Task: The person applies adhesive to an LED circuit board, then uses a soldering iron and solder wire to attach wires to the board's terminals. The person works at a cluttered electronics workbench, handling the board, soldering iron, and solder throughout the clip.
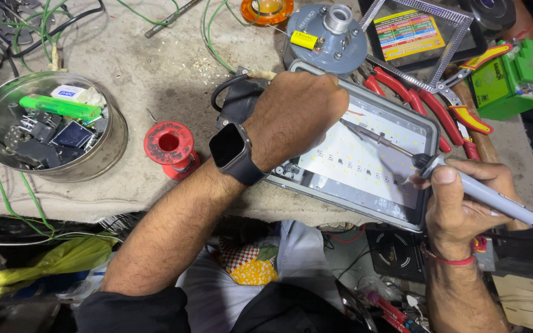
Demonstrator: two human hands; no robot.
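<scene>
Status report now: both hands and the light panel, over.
Left hand holds tweezers over light panel. Right hand grips soldering iron. Red pliers beside panel.

The bench (155, 68) is covered with a worn, greyish cloth, stained and creased, lit evenly from above with soft shadows. At the left of the frame a round metal tin (103, 157) stands on it, holding small dark parts and a green lighter; just right of the tin stands a red spool (169, 145). Green wires (211, 37) trail across the upper part of the frame. At the upper right lie red-handled pliers (439, 108) and a green box (513, 77). Below the bench edge the space is dim and cluttered, with a yellow-green plastic bag (63, 259) at lower left.
</scene>
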